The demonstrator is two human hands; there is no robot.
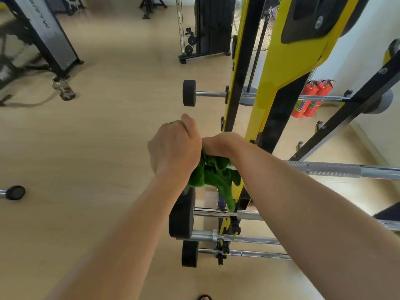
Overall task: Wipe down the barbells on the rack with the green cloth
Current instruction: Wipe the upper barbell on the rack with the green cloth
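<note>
Cloth (pixel 213 174) bunched on barbell (pixel 337 169) end beside rack (pixel 255 118), clamped under curled fingers of left hand (pixel 175 146) and right hand (pixel 220 144); doubled grip judged for scrubbing pressure.

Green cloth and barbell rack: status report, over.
Left hand and right hand both grip the green cloth, bunched at the knurled barbell. Lower barbells untouched. Yellow rack upright stands close behind; nothing blocks.

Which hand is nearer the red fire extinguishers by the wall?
Right. The right hand lies closer to the fire extinguishers; the left hand sits farther away, beside it.
</note>
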